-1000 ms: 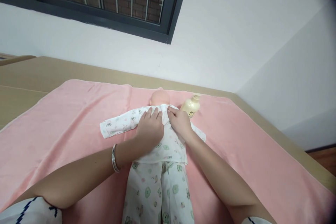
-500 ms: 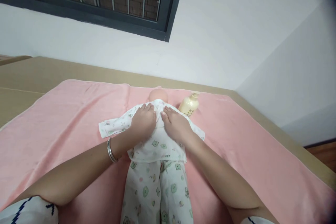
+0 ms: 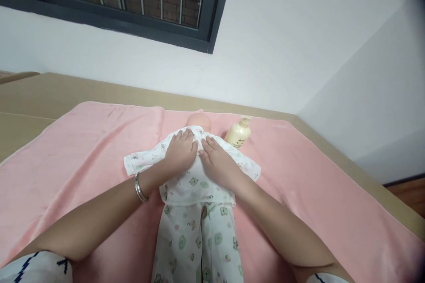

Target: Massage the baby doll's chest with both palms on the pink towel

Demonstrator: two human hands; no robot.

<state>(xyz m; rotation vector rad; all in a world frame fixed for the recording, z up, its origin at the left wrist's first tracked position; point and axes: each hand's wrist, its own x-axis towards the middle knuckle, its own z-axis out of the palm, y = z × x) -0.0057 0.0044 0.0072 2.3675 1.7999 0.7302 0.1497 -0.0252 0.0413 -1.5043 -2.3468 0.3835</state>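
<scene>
A doll in a white printed top (image 3: 191,185) and matching trousers (image 3: 181,239) lies on a pink blanket (image 3: 299,185). Its round head (image 3: 199,120) shows beyond the collar. My left hand (image 3: 181,150) rests flat on the upper part of the top, fingers stretched out. Beside it my right hand (image 3: 217,159) lies flat on the cloth too, its fingers extended and its thumb near my left hand. Neither hand grips anything. A cream pump bottle (image 3: 238,132) lies tilted by the sleeve on the right.
The blanket covers a tan surface (image 3: 133,93) that runs along a white wall (image 3: 265,44). A dark-framed window (image 3: 207,31) with bars is at the upper left. Brown wood shows at the right edge.
My right hand has shifted slightly left over the top, closer to my left hand. The cloth under the hands has moved a little.
</scene>
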